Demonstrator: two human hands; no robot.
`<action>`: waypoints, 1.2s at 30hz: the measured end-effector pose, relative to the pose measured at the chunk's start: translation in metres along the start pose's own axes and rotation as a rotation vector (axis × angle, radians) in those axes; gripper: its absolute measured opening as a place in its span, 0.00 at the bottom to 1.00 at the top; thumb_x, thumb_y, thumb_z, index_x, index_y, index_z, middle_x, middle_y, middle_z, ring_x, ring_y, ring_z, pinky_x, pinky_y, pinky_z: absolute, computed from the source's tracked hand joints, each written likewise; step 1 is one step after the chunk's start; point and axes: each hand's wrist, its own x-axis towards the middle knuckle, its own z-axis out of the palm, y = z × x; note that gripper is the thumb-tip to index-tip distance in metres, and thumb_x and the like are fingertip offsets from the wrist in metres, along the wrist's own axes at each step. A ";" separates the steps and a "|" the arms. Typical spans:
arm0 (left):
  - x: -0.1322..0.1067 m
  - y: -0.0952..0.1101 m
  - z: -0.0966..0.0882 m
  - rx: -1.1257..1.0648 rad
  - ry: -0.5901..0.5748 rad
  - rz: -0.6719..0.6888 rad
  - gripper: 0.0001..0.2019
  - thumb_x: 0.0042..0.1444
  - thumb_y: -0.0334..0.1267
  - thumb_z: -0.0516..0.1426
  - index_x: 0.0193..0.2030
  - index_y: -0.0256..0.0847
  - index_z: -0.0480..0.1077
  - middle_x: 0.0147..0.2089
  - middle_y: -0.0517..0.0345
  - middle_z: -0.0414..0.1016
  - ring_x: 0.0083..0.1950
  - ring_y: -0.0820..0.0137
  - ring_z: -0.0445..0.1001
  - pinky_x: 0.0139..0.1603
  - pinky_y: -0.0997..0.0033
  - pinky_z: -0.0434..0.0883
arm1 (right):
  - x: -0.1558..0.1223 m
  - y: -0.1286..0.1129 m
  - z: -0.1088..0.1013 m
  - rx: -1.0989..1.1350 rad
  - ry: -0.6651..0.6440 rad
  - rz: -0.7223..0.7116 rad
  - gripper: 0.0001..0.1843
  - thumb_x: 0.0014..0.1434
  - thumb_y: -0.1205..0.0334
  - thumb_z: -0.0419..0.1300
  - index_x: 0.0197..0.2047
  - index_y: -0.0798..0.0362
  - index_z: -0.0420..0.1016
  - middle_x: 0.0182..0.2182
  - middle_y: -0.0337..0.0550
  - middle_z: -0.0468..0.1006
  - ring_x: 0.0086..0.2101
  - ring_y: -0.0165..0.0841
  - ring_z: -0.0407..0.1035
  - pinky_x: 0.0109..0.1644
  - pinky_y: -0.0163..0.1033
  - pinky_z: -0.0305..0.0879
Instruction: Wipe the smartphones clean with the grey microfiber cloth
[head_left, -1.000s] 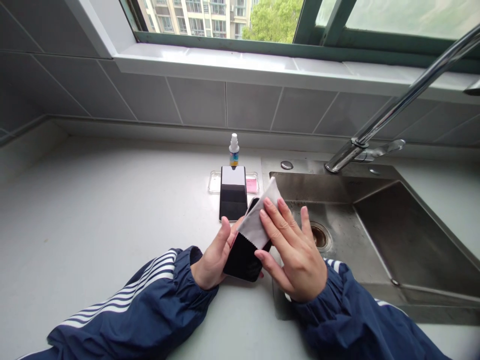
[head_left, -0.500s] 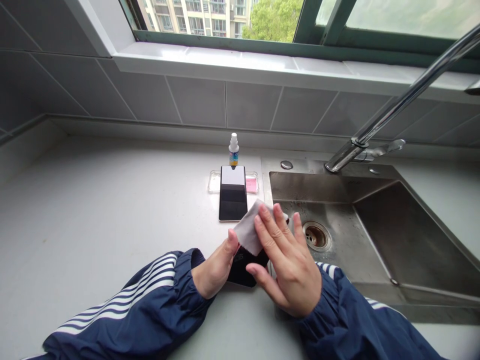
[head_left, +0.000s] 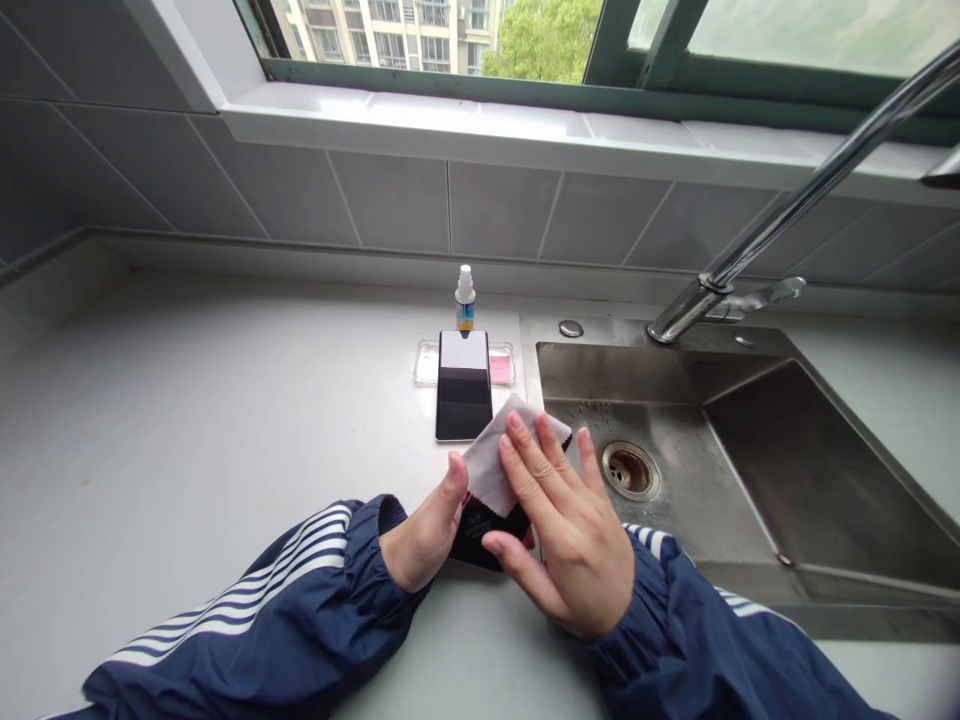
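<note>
Nearest to the viewer, the left grip (head_left: 426,530) is closed around the lower left edge of a dark phone (head_left: 474,542), with the thumb lying up along its side. It holds the phone a little tilted over the desk (head_left: 187,430), close to the edge of the sink (head_left: 750,480). The right grip (head_left: 574,545) holds nothing. It lies flat, with the fingers stretched out and together, and presses a grey microfibre cloth (head_left: 491,462) onto the upper part of this phone, while its thumb reaches toward the lower edge. The cloth covers the top half of the phone, and one corner of it sticks out beyond the fingertips. The lower part of the phone, between the two grips, shows bare and black. As I judge it, the wiping is in the middle: the cloth works on the upper area, and I cannot tell whether the lower part is already clean. Just beyond the grips a second phone (head_left: 464,385) lies flat with its screen up, untouched. It rests partly over a clear tray (head_left: 424,363) with something pink (head_left: 500,368) in it. Behind that stands a small spray bottle (head_left: 465,298), upright with its cap on. To the right of the grips are the drain (head_left: 630,468) and, farther away, the faucet (head_left: 787,215).
</note>
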 end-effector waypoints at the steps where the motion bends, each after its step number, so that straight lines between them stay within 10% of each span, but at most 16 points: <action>1: 0.000 0.000 0.000 -0.007 0.000 0.000 0.36 0.59 0.64 0.54 0.69 0.48 0.65 0.67 0.50 0.70 0.73 0.47 0.59 0.71 0.47 0.60 | 0.000 0.000 0.000 0.006 -0.006 -0.019 0.41 0.68 0.49 0.55 0.74 0.63 0.47 0.71 0.57 0.54 0.71 0.51 0.44 0.74 0.64 0.31; 18: 0.003 0.023 0.007 -0.260 0.147 0.014 0.42 0.63 0.68 0.41 0.74 0.38 0.53 0.61 0.37 0.74 0.57 0.51 0.77 0.63 0.51 0.68 | -0.005 -0.020 0.008 0.188 -0.029 -0.111 0.26 0.68 0.55 0.55 0.64 0.58 0.68 0.64 0.50 0.69 0.64 0.44 0.63 0.74 0.64 0.20; 36: 0.002 0.002 -0.001 -0.100 0.033 0.077 0.38 0.62 0.66 0.48 0.70 0.42 0.64 0.69 0.45 0.66 0.73 0.49 0.57 0.73 0.50 0.55 | -0.001 -0.010 0.003 0.039 -0.010 0.023 0.31 0.70 0.55 0.53 0.70 0.63 0.58 0.70 0.55 0.58 0.71 0.47 0.47 0.75 0.62 0.30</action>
